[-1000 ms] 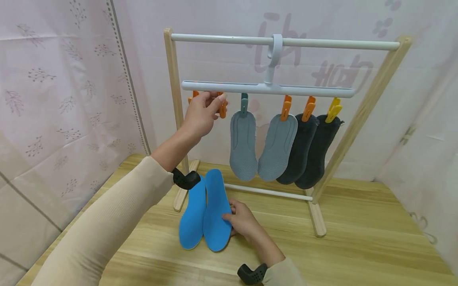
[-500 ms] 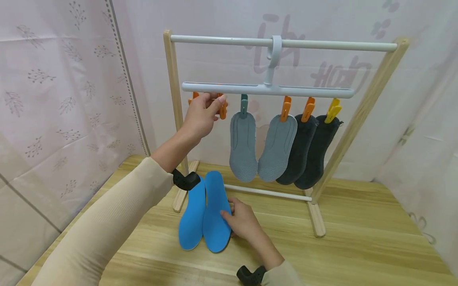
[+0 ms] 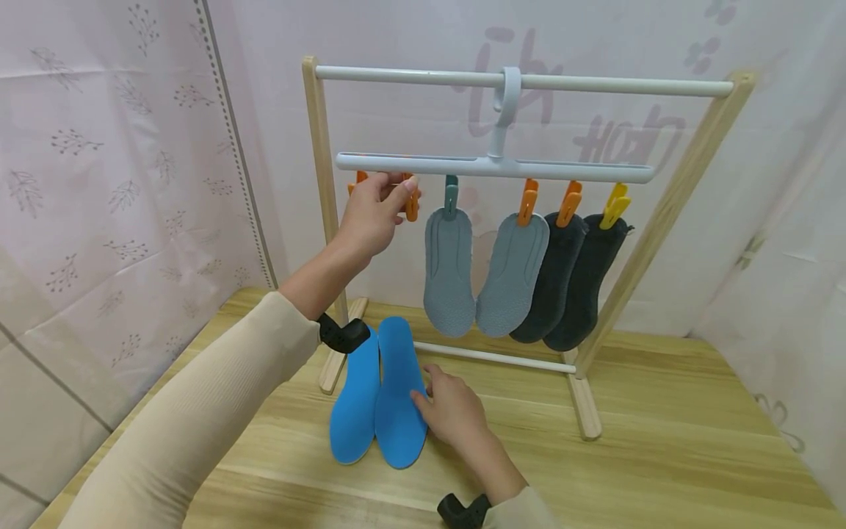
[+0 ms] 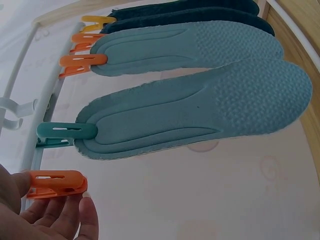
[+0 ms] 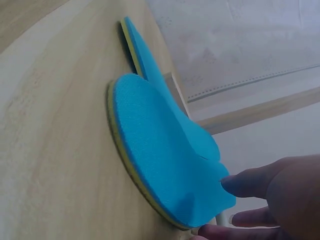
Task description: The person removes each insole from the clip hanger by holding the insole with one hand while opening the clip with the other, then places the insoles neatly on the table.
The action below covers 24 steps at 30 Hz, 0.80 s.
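My left hand pinches an orange clothespin under the left half of the white hanger; no insole is in this pin. On the table my right hand is at the side edge of the nearer blue insole, thumb on its top face and fingertips at its edge. A second blue insole lies close beside it on the left; both show a yellow underside in the right wrist view. Beside the left hand, a grey insole hangs from a teal clothespin.
Another grey insole and two dark insoles hang to the right from orange and yellow clothespins. A further orange clothespin is at the hanger's left end. The wooden rack stands on the table, its lower rod behind the blue insoles.
The right hand's fingers have shifted slightly at the blue insole's edge. Insole and rack sit marginally lower in view. The left hand keeps its hold on the orange clothespin.
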Motion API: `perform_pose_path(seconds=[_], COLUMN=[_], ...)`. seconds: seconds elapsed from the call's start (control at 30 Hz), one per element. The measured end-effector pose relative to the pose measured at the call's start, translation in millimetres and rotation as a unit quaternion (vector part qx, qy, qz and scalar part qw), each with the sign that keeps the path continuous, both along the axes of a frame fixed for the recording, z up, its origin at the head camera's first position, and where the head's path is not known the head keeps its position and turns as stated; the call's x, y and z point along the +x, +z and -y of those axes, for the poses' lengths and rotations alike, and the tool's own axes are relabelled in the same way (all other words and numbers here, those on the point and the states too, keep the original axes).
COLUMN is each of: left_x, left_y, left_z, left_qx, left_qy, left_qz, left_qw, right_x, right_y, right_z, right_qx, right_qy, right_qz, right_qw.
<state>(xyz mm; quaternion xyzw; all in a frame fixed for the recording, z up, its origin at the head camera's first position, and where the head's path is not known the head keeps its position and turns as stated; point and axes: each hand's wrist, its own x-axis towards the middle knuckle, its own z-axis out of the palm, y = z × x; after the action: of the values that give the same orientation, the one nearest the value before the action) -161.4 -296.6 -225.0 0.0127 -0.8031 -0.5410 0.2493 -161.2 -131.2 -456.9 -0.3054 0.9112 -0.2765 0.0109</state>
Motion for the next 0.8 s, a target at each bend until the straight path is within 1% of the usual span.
perform_pose_path(seconds=[0.07,0.17,0.23,0.3,0.33,0.4,0.47,0.53,0.57,0.6,0.67,0.8], left_x=[-0.3,-0.2,-0.1,0.2,0.1,0.0,-0.1,-0.3,-0.5,-0.5,-0.6,-0.6], left_y=[-0.1,0.2,0.4,0.5,0.4,0.1,-0.2,-0.7,-0.9,-1.1,-1.5,-2.3], left_z=[0.0,-0.4,-0.9,-1.3,-1.4,-1.2,-0.9,-0.5,-0.3,-0.2,0.1,0.5], left_qx=[0.001,0.000,-0.001,-0.001,-0.001,0.000,0.000,-0.002,-0.003,-0.004,-0.006,-0.008], left_qy=[0.000,0.000,-0.001,-0.002,-0.003,-0.005,-0.005,-0.006,-0.006,-0.006,-0.006,-0.003], left_qz=[-0.001,-0.001,0.001,0.003,0.003,0.004,0.003,0.000,-0.002,-0.003,-0.004,-0.001], left_qw=[1.0000,1.0000,1.0000,1.0000,1.0000,1.0000,1.0000,1.0000,1.0000,1.0000,1.0000,1.0000], right_x=[-0.9,-3.1,-4.6,-6.0,-6.8,-8.8,-11.7,-15.7,-17.9,-20.0,-24.5,-33.1], right_y=[0.3,2.6,6.4,13.2,17.8,28.1,39.5,50.0,54.7,58.8,65.0,70.8], right_z=[-0.6,-1.8,-3.4,-5.5,-6.8,-9.3,-11.6,-13.5,-14.2,-14.6,-14.7,-12.1], right_qx=[-0.002,-0.024,-0.055,-0.099,-0.126,-0.192,-0.261,-0.319,-0.341,-0.356,-0.373,-0.383], right_qy=[-0.001,-0.008,-0.015,-0.023,-0.026,-0.032,-0.040,-0.048,-0.051,-0.054,-0.059,-0.061], right_qz=[-0.009,-0.020,-0.030,-0.048,-0.060,-0.086,-0.113,-0.130,-0.135,-0.137,-0.132,-0.115], right_qw=[1.0000,0.9995,0.9979,0.9936,0.9898,0.9771,0.9578,0.9374,0.9289,0.9230,0.9167,0.9144])
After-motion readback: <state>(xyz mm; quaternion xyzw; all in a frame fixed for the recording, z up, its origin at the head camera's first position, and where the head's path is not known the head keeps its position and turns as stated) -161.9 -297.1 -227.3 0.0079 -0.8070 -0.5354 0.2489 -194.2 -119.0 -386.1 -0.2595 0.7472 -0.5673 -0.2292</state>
